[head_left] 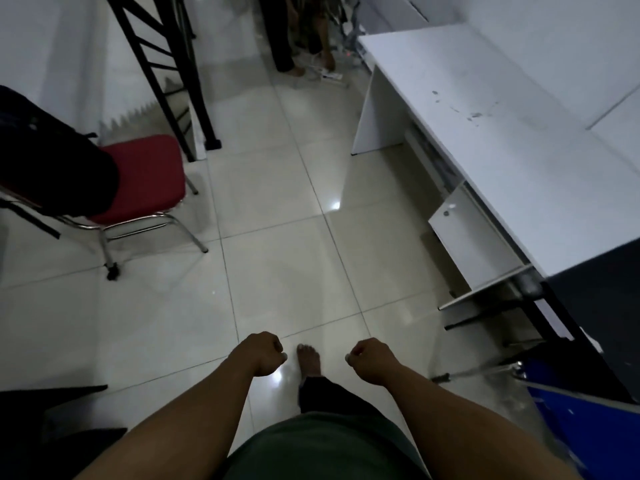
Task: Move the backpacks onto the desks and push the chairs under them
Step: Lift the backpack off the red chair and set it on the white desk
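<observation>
Person stands barefoot on tile floor (277, 265), both arms out in front. Left hand (265, 353) curled into loose fist, nothing in it. Right hand (372, 358) likewise curled shut, nothing in it. Dark backpack (52, 157) sits on red chair (149, 174), well left of white desk (502, 140), chair out in open floor. Blue chair (581, 410) beside desk's near end. Black ladder frame (166, 71) beyond red chair, left of desk.
</observation>
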The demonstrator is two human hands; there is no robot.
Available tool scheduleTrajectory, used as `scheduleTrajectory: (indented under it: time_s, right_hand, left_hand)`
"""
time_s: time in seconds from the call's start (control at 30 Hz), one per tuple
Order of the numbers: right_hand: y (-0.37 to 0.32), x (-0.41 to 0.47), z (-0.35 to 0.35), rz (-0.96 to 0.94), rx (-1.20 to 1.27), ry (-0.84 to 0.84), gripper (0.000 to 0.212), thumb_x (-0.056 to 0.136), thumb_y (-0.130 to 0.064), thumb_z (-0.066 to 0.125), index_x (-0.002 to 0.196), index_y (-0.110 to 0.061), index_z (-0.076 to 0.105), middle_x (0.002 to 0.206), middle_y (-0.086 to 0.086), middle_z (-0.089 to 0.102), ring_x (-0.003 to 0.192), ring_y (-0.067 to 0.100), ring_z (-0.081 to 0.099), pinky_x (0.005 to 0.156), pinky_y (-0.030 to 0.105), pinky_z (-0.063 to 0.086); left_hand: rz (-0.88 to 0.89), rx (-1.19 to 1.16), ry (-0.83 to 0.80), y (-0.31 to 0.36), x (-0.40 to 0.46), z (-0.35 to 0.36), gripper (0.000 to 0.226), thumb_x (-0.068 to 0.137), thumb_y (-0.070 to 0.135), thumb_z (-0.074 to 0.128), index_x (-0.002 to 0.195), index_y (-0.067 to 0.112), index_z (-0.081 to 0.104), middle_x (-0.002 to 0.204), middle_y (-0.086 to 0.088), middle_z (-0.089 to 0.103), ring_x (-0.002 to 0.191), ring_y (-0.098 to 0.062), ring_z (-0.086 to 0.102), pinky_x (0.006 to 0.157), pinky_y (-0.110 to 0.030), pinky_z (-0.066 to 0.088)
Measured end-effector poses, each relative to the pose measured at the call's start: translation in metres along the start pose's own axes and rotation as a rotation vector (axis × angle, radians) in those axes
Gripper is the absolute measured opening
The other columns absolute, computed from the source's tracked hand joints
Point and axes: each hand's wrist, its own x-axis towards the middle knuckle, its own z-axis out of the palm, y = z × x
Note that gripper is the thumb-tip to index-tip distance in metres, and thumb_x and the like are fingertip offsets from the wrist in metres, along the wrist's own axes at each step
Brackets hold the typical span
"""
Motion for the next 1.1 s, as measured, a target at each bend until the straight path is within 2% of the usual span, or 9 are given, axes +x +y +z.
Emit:
scheduleTrajectory:
  time_s: [0.23,0.3,0.5,0.63,0.73,0.8,0.9,1.0,1.1]
  right_hand:
    - [-0.072,0.055,-0.029,-0.088,-0.163,-0.07,0.039,0.098,-0.035,0.055,0.113,-0.002,0.068,0.117,0.012,0.068,0.109,0.024,0.062,0.089,0.028,0.051]
    - [-0.102,0.069,-0.031,-0.141,-0.219,-0.106,0.039,0.098,-0.034,0.054,0.111,0.0,0.068,0.116,0.013,0.068,0.107,0.024,0.062,0.085,0.026,0.049]
    - [-0.192,0.09,-0.017,-0.266,-0.337,-0.156,0.041,0.1,-0.032,0.051,0.112,0.004,0.068,0.116,0.016,0.068,0.108,0.027,0.062,0.088,0.03,0.05]
    - [-0.238,0.095,0.015,-0.254,-0.376,-0.192,0.04,0.1,-0.032,0.051,0.118,0.002,0.065,0.121,0.014,0.066,0.112,0.026,0.061,0.093,0.033,0.051]
    - [-0.27,0.092,0.048,-0.233,-0.435,-0.226,0.042,0.101,-0.034,0.05,0.125,-0.002,0.062,0.128,0.012,0.062,0.117,0.025,0.058,0.096,0.031,0.05]
    - [-0.293,0.087,0.069,-0.226,-0.449,-0.246,0.04,0.099,-0.033,0.052,0.125,-0.004,0.062,0.128,0.011,0.062,0.117,0.024,0.058,0.095,0.031,0.05]
    - [-0.324,0.083,0.09,-0.228,-0.488,-0.273,0.039,0.097,-0.033,0.054,0.122,-0.006,0.064,0.126,0.01,0.064,0.114,0.023,0.059,0.096,0.034,0.051]
    - [-0.36,0.085,0.101,-0.271,-0.485,-0.238,0.037,0.097,-0.034,0.053,0.121,-0.008,0.066,0.126,0.009,0.063,0.115,0.023,0.059,0.095,0.034,0.051]
    - [-0.394,0.092,0.105,-0.299,-0.48,-0.218,0.037,0.097,-0.034,0.053,0.122,-0.009,0.065,0.128,0.009,0.062,0.117,0.024,0.058,0.095,0.032,0.05]
  left_hand:
    - [-0.056,-0.204,0.105,-0.013,0.021,-0.073,0.033,0.092,0.041,0.059,0.12,0.023,0.063,0.124,-0.004,0.063,0.115,-0.02,0.057,0.098,-0.03,0.046]
    - [-0.076,-0.259,0.144,-0.026,0.027,-0.092,0.032,0.092,0.04,0.059,0.119,0.022,0.064,0.124,-0.004,0.064,0.118,-0.02,0.056,0.1,-0.03,0.045]
    - [-0.127,-0.365,0.192,-0.08,0.035,-0.117,0.032,0.092,0.039,0.059,0.119,0.021,0.064,0.128,-0.003,0.061,0.118,-0.019,0.055,0.1,-0.029,0.045]
    - [-0.149,-0.272,0.088,-0.136,0.035,-0.115,0.039,0.095,0.04,0.055,0.128,0.02,0.059,0.139,-0.002,0.052,0.124,-0.018,0.05,0.102,-0.029,0.042]
    - [-0.214,-0.166,-0.121,-0.184,0.032,-0.121,0.049,0.095,0.042,0.056,0.136,0.015,0.054,0.142,-0.005,0.049,0.126,-0.021,0.05,0.093,-0.028,0.046]
    - [-0.278,-0.182,-0.301,-0.213,0.027,-0.131,0.057,0.092,0.044,0.061,0.136,0.009,0.053,0.14,-0.01,0.052,0.123,-0.025,0.054,0.085,-0.031,0.052]
    - [-0.298,-0.195,-0.484,-0.244,0.018,-0.143,0.058,0.096,0.037,0.058,0.142,0.003,0.045,0.146,-0.016,0.045,0.129,-0.031,0.05,0.104,-0.039,0.046]
    - [-0.262,-0.24,-0.504,-0.268,0.013,-0.151,0.057,0.1,0.029,0.052,0.15,0.009,0.032,0.152,-0.015,0.036,0.135,-0.029,0.043,0.108,-0.038,0.042]
    - [-0.266,-0.264,-0.324,-0.288,0.013,-0.16,0.061,0.096,0.039,0.057,0.146,0.008,0.041,0.149,-0.012,0.042,0.125,-0.022,0.05,0.093,-0.032,0.05]
